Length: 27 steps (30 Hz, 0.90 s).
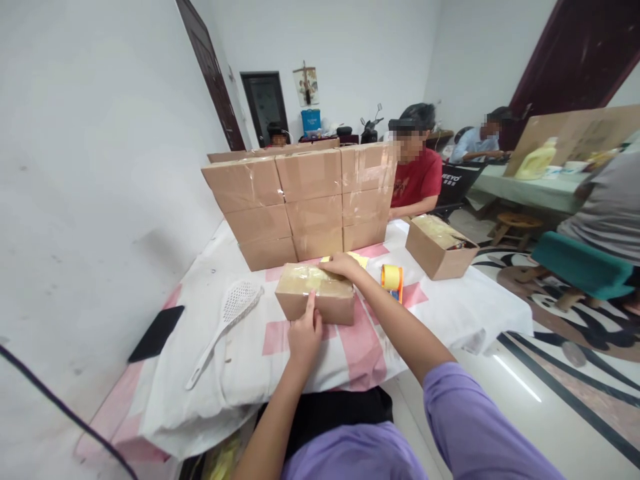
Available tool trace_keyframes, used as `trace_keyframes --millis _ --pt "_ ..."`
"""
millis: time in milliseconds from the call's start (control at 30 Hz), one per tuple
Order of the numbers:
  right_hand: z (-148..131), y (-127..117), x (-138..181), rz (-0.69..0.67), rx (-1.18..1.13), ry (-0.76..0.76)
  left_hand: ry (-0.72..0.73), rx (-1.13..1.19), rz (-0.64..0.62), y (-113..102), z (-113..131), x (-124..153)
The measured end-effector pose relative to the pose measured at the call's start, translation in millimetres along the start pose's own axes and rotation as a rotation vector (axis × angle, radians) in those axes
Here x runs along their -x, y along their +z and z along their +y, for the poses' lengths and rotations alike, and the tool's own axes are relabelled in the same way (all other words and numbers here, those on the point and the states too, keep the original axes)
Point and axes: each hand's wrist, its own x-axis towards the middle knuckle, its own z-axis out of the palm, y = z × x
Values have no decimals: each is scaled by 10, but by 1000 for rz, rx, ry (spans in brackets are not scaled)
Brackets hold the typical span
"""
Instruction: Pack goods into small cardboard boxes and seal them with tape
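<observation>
A small cardboard box [320, 300] with clear tape across its top lies on the white and pink table cover [250, 347] in front of me. My left hand [304, 333] rests against the box's near side, its index finger pointing up along the cardboard and the other fingers curled. My right hand [343, 265] lies flat on the box's far top edge, fingers stretched out over the tape. A yellow and orange tape dispenser [393, 279] stands just right of the box.
Stacked taped boxes [305, 200] form a wall at the table's far side. An open-topped box [437, 247] sits at right, before a person in a red shirt [417, 177]. A white slotted ladle [225, 327] and a black phone [156, 333] lie at left.
</observation>
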Motion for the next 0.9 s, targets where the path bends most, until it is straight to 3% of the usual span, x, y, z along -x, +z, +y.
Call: trace_keyframes --millis 167,267,367,467,567,667,767,900 --pt "89 39 -152 28 -196 -67 40 -23 -4 173 -73 66" --pt "249 31 -56 101 -382 -157 98 -18 4 273 -187 152" --pt "571 94 265 219 -550 -263 124 127 224 215 -371 126" --pt "942 355 654 194 -682 -385 -97 456 467 30 -554 -99" --pt "1170 711 877 78 -767 -489 -311 825 359 -126 -638 -395" --pt "1199 937 885 139 -663 -409 -346 957 224 -154 -645 -574" --pt "1132 961 787 162 -669 -329 -399 1021 188 -139 -667 -592" --pt "1035 771 802 234 -561 -450 -443 1055 222 -303 -664 -590"
